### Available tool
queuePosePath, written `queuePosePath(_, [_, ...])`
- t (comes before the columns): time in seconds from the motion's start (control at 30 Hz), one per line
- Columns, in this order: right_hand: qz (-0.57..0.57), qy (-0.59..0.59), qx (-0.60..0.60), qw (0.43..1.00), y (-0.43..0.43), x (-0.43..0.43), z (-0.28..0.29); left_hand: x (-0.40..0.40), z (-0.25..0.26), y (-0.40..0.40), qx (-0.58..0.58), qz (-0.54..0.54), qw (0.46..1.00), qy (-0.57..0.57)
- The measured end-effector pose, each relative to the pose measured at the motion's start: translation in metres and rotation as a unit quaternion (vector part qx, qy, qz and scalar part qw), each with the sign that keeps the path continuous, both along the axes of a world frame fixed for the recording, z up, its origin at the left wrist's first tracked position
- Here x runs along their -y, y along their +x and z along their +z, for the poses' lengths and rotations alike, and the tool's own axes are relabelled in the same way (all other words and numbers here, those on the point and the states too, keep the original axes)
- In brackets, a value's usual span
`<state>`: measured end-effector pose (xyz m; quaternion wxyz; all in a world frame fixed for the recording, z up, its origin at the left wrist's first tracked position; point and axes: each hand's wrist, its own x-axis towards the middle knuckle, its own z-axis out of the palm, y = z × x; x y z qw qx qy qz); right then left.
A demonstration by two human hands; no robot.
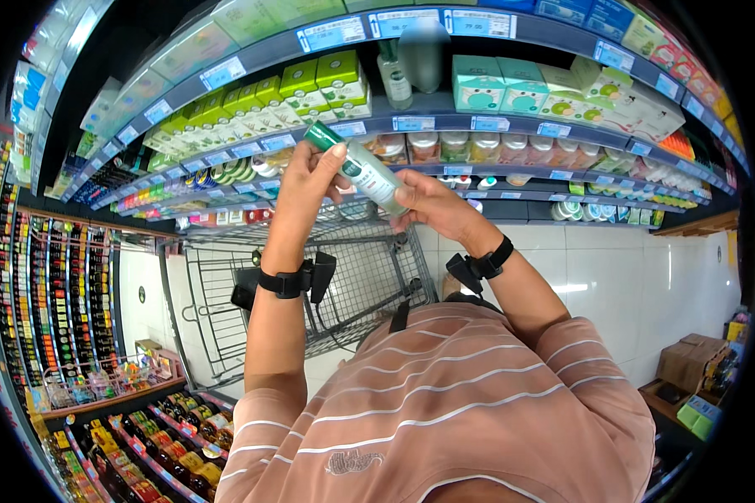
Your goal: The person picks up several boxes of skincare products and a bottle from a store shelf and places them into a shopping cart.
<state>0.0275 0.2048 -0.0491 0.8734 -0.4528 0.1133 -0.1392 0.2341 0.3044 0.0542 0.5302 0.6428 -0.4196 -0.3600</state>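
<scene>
Between my two hands a clear bottle [370, 176] with a dark green cap is held tilted, its label facing up at me. My left hand [311, 173] grips it at the cap and shoulder, thumb on top. Around the lower end close the fingers of my right hand [431, 200]. Behind it, on the shelf, stands a similar green-capped bottle [394, 82]. Beside that one, a rounded translucent shape [425, 60] is blurred, so I cannot tell what it is. Green and white boxes [336, 82] are lined up to the left, teal and white boxes [478, 85] to the right.
Below me a metal wire shopping cart [352, 270] stands close to the shelves, partly behind my left arm. Lidded jars [484, 148] fill a lower shelf [528, 170]. Bottle racks [56, 283] line the left side. Cardboard boxes [689, 361] sit at the right, beyond the tiled floor [604, 276].
</scene>
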Motion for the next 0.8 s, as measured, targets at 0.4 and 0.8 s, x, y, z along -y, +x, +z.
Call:
queuePosePath(0.4, [-0.239,-0.140,-0.020,0.961,-0.027,0.053,0.021,0.094,0.035,-0.055,0.150,-0.009,0.984,-0.097])
queuePosePath(0.8, [-0.242,-0.097,-0.050,0.964,-0.056,0.074,0.005,0.161,0.010,-0.061,0.366,0.023,0.922,-0.128])
